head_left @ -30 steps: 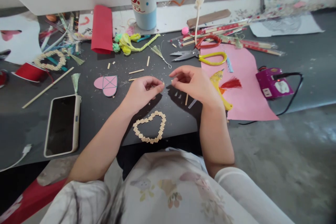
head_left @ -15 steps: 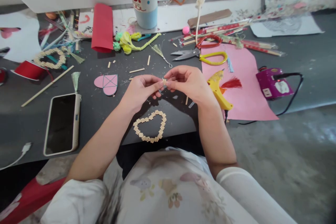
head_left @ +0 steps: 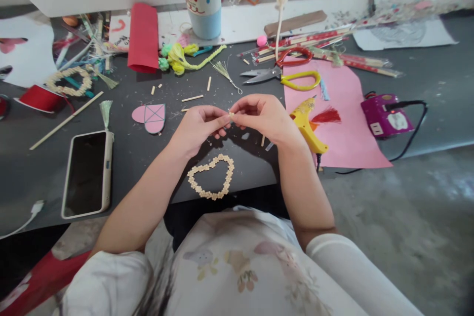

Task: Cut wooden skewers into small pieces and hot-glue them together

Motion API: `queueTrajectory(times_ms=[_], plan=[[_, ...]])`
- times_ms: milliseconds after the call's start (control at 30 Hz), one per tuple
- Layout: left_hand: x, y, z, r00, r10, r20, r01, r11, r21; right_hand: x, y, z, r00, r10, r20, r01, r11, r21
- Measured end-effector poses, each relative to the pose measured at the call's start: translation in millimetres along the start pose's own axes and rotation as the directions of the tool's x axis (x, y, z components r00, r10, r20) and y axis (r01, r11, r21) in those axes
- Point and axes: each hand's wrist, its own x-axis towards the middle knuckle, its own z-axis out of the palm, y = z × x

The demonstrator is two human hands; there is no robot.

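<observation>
1. Left hand (head_left: pixel 198 128) and right hand (head_left: pixel 267 118) raised just above desk (head_left: pixel 129 158), fingertips meeting.
2. Fingers of both pinched shut on a tiny pale bit (head_left: pixel 231 115), held between the hands.
3. Heart (head_left: pixel 211 177) flat on desk, just below the hands, untouched.
4. Glue gun (head_left: pixel 307 127) beside right wrist, at edge of pink paper (head_left: pixel 344 133); phone (head_left: pixel 87 173) well left.

A pale floral-print top (head_left: pixel 237 261) with white sleeves (head_left: pixel 355 271).
</observation>
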Motion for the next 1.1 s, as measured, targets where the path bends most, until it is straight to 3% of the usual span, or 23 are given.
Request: queueTrajectory(times_ms=[100,167,267,333,600,700,767,900,1100], plan=[[0.4,-0.9,2.8,1.0,0.014,0.0,-0.014,0.996,0.085,1.7,2.7,-3.7,0.998,-0.002,-0.069,-0.003,0.997,-0.077],[0.4,-1.1,4.0,0.999,0.041,-0.021,-0.037,0.982,0.184,3.7,4.8,-8.9,0.981,-0.025,-0.193,0.005,0.994,-0.105],[-0.4,-0.5,4.3,0.99,0.13,-0.056,-0.097,0.91,0.403,7.1,5.9,-17.3,0.916,-0.042,-0.399,-0.006,0.993,-0.117],[-1.8,2.4,5.5,0.983,0.175,-0.051,-0.121,0.837,0.534,8.9,5.2,-21.1,0.882,-0.039,-0.469,-0.015,0.994,-0.112],[9.6,30.7,39.9,0.982,0.188,0.006,-0.113,0.564,0.818,5.2,1.5,-23.0,0.853,-0.075,-0.517,0.144,0.985,0.094],[24.6,27.3,54.8,0.975,0.222,0.029,-0.133,0.473,0.871,2.8,-0.7,-23.0,0.852,-0.067,-0.52,0.19,0.964,0.186],[32.6,20.4,61.5,0.966,0.258,0.034,-0.14,0.403,0.904,1.8,-2.6,-22.9,0.855,-0.042,-0.517,0.156,0.971,0.179],[38.1,8.3,68.7,0.945,0.323,0.045,-0.151,0.31,0.939,-0.6,-6.9,-23.7,0.862,0.016,-0.506,0.045,0.993,0.109],[32.8,17.0,62.3,0.943,0.328,0.056,-0.142,0.242,0.96,-5.8,-12.0,-26.3,0.856,-0.024,-0.517,0.141,0.972,0.188]])
